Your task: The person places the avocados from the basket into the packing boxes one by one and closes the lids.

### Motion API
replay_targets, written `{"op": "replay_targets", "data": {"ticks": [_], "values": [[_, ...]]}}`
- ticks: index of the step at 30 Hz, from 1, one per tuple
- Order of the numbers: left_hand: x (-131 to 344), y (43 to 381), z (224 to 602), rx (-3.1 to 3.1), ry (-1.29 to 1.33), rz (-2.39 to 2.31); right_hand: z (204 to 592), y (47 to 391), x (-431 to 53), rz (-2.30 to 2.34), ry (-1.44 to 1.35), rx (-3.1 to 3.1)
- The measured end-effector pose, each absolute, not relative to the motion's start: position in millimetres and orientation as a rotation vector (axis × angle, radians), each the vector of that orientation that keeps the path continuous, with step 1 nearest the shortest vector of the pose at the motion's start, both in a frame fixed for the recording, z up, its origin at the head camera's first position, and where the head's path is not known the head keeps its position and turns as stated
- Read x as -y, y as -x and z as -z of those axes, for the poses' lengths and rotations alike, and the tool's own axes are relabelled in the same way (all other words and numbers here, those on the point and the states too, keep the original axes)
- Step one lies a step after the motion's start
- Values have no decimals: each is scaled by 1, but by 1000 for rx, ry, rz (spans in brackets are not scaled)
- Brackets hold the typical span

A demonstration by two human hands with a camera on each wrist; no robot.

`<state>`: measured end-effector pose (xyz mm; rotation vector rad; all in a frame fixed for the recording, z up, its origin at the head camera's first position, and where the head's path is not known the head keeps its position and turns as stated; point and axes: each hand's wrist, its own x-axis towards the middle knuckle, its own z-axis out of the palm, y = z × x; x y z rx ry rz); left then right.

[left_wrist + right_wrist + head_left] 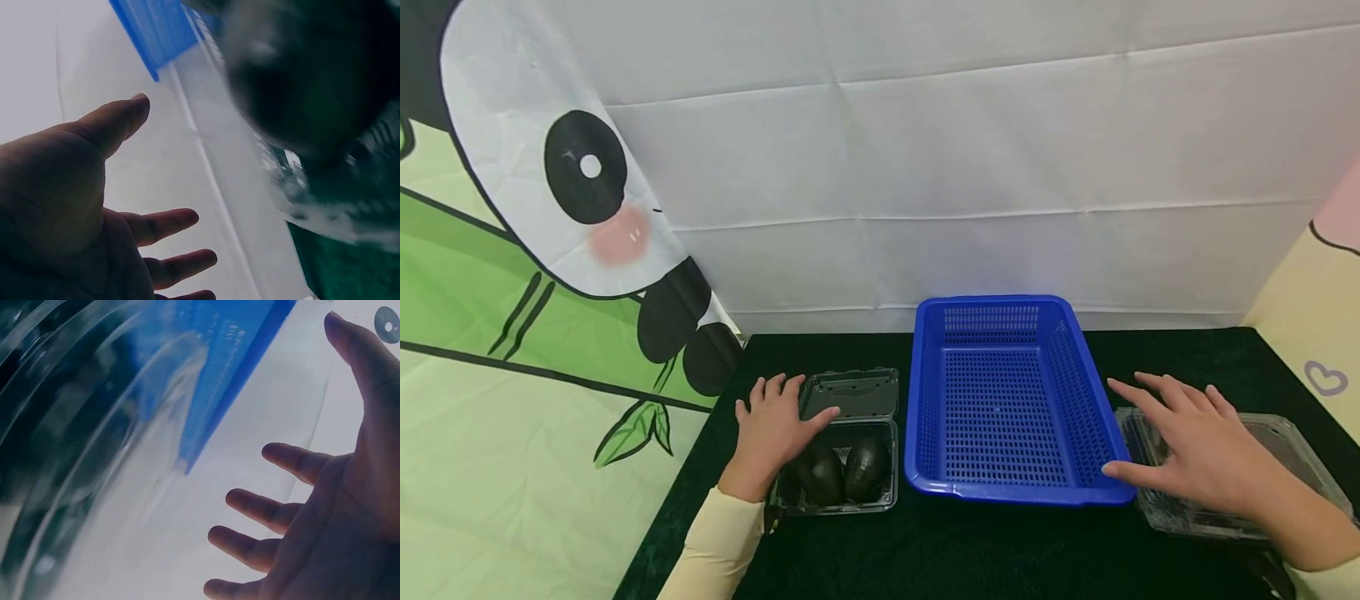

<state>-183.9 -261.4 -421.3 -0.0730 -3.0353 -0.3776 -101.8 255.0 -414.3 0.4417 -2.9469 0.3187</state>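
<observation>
My left hand (775,433) is held over the left side of an open clear plastic clamshell (891,492), fingers spread and nothing in them. Two dark, glossy avocados (867,469) lie side by side in its base; the left one is partly covered by the hand in the head view. One avocado (300,81) looms blurred and close in the left wrist view. At the right, my right hand (1202,446) is spread above a second clear plastic container (1285,442), its thumb tip near the blue basket's right rim. The hand hides part of this container.
Between the hands stands a blue perforated plastic basket (1000,492), with no contents showing. All sit on a dark green cloth-covered table (1000,550). A white sheet (962,167) hangs behind, and a printed panda cloth (512,433) is at the left.
</observation>
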Motion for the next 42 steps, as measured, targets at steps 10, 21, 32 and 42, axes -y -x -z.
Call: {"op": "replay_targets", "data": {"ticks": [10,21,32,42], "values": [[289,196,440,3123,-44,422,398,93,-225,-422,-567,2950],[311,202,444,3246,-66,413,395,82,-196,-458,-661,2973],[320,206,443,3343,-53,507,401,69,-179,-414,-738,3015],[316,210,444,3322,20,543,405,62,-172,-426,-777,3050]]}}
